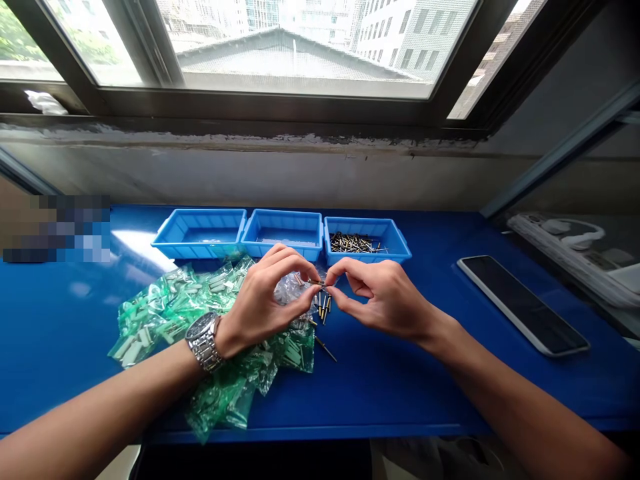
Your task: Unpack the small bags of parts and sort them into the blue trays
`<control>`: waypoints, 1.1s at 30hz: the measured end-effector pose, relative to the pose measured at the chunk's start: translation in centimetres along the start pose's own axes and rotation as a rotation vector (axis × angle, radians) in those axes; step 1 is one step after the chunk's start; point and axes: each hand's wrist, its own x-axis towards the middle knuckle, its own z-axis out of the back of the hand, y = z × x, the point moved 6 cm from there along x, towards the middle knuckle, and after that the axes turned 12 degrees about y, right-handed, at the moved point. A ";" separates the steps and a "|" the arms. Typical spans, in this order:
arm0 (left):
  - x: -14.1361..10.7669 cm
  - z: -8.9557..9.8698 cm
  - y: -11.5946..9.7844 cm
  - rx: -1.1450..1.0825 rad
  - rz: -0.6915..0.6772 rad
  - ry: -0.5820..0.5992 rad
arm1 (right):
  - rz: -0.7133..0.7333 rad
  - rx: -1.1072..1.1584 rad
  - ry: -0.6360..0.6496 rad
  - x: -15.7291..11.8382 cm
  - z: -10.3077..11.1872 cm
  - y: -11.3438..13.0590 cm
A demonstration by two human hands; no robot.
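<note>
My left hand (265, 287), with a metal wristwatch (205, 337) at its wrist, pinches one end of a thin metal pin (320, 285) between thumb and forefinger. From the other side, my right hand (387, 297) pinches the same small piece, its fingertips almost meeting the left ones. Fingertips cover much of the pin. Just below lie several loose pins (325, 308) with brass-coloured and dark parts, and a single pin (326, 348) rests nearer the front. Green plastic packets (170, 310) of pale pieces are heaped under and around my left hand, beside a clear bag (293, 287).
Three blue bins stand in a row at the back: the left bin (200, 251), the middle bin (313, 250) and the right bin (370, 257), which holds many pins (353, 243). A phone (523, 303) lies right on the blue table (400, 393). Behind is a window (300, 67).
</note>
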 end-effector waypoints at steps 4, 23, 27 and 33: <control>0.0 -0.1 0.1 -0.011 0.004 0.017 | 0.019 -0.041 -0.074 -0.1 0.5 0.4; -0.3 0.1 -0.3 -0.048 -0.025 -0.012 | 0.069 0.006 -0.108 -0.1 0.1 1.3; -0.2 0.0 -0.6 -0.044 -0.050 -0.006 | 0.060 0.027 -0.053 0.1 -0.6 1.1; -0.2 0.0 -0.3 -0.043 -0.022 -0.018 | 0.055 -0.009 -0.118 0.0 0.0 1.2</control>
